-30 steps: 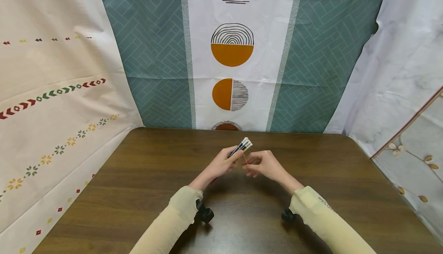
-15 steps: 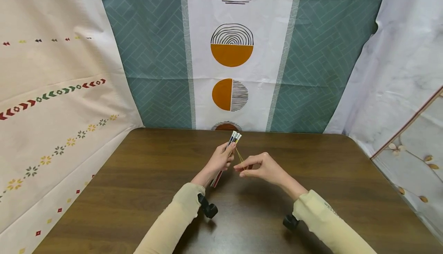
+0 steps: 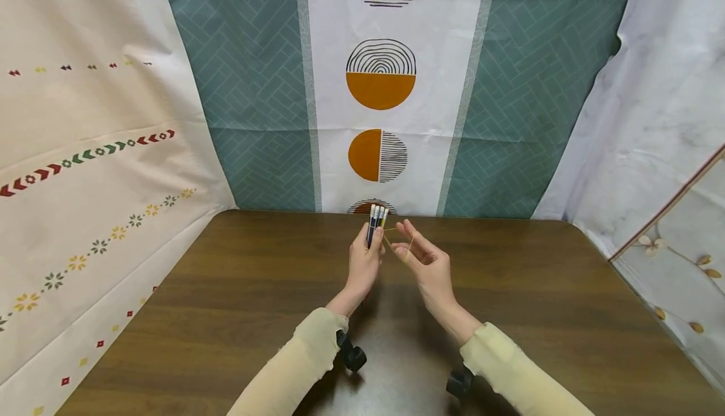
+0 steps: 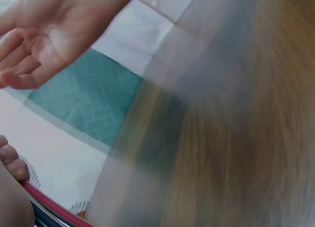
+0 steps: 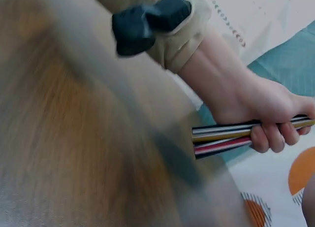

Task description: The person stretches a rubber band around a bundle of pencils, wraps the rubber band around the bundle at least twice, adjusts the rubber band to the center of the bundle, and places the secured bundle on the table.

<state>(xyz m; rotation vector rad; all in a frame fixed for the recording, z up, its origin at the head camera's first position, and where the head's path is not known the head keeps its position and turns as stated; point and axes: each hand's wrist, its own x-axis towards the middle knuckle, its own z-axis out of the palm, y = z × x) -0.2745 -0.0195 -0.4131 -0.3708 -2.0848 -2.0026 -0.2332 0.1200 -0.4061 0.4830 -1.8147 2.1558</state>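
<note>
My left hand (image 3: 362, 268) grips a bundle of several striped pencils (image 3: 375, 219) with white ends pointing up and away. Their lower ends stick out below the fist in the right wrist view, where stripes of dark, white, yellow and red show on the pencils (image 5: 221, 138). Just to the right, my right hand (image 3: 433, 271) has its thumb and fingers spread apart and hooked into a thin yellowish rubber band (image 3: 391, 230). The band stretches from beside the pencils' upper part to the right fingertips. In the left wrist view the right hand (image 4: 59, 45) shows its palm, fingers bent.
Both hands are above a brown wooden table (image 3: 255, 290). A patterned cloth (image 3: 260, 151) hangs behind its far edge, with pale cloths at both sides. Black wrist cameras, such as the left one (image 3: 354, 358), hang below the cream sleeves (image 3: 306, 353).
The left hand has turned the pencils from slanting right to nearly upright. The right hand dipped, then rose and turned palm inward, spreading the rubber band wider between thumb and fingers.
</note>
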